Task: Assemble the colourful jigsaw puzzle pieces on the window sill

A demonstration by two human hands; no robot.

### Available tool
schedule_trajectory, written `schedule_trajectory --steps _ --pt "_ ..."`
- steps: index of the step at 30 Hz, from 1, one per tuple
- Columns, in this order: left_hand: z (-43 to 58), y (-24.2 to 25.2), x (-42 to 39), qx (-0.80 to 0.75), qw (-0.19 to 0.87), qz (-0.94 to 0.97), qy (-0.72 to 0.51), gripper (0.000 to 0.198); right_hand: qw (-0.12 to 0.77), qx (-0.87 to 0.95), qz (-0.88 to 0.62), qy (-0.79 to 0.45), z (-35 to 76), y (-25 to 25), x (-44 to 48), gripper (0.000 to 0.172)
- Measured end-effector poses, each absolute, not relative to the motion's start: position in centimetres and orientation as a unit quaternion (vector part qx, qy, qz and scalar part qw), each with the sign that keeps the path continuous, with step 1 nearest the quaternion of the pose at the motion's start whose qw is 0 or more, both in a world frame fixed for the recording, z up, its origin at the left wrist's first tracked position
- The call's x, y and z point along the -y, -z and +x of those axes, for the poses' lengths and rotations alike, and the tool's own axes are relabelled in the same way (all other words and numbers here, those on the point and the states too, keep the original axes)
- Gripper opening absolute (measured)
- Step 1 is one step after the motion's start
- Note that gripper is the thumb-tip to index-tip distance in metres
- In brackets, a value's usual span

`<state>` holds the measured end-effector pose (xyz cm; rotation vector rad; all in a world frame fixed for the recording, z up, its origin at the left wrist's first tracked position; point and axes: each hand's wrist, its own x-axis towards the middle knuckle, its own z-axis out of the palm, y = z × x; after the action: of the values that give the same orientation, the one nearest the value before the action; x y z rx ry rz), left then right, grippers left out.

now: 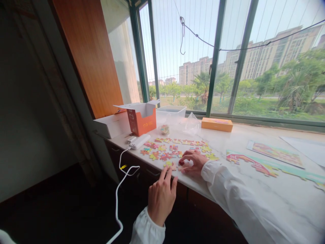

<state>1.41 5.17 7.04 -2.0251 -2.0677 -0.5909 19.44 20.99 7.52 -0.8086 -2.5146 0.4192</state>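
Observation:
My left hand (162, 193) is at the counter's front edge, its fingers stretched out and slightly apart. Its fingertips touch a yellow-green and pink puzzle piece (168, 163). Just to the right, my right hand (193, 163) curls its fingers and thumb around another small puzzle piece (180, 168) lying at the edge; the fingers partly hide it. Beyond both hands, several loose jigsaw pieces (154, 155) in red, yellow and green are spread in rows. To the right of my right arm lies a joined puzzle strip (262, 166) with a red arch on pale green.
A white power strip (139, 141) with a cable hanging over the edge sits left of the pieces. Behind stand an orange open box (142, 123), a clear plastic bin (175, 111), a plastic bag (191, 124) and an orange-yellow box (217, 124). A picture card (275, 153) lies at right.

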Motion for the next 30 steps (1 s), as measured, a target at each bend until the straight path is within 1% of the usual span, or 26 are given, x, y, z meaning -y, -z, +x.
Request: schedule_trajectory --steps 4,14,19,26,30 --pt "1.50 -6.99 -5.20 0.696 0.096 -0.684 0.197 0.048 0.245 0.912 -0.291 -0.152 19.42 -7.22 -21.01 0.046" --pt "1.70 -6.95 -5.09 0.696 0.096 -0.685 0.190 0.048 0.246 0.912 -0.284 -0.167 19.28 -7.52 -20.84 0.042" --pt "1.59 -7.03 -5.12 0.696 0.097 -0.685 0.195 0.047 0.251 0.909 -0.283 -0.174 19.31 -7.65 -20.88 0.044" --pt "1.28 -7.34 -5.15 0.701 0.084 -0.680 0.199 0.045 0.223 0.919 -0.270 -0.180 19.65 -7.86 -21.33 0.049" --pt "1.22 -7.27 -5.13 0.700 0.076 -0.681 0.201 0.046 0.222 0.919 -0.277 -0.172 19.81 -7.86 -21.39 0.049"
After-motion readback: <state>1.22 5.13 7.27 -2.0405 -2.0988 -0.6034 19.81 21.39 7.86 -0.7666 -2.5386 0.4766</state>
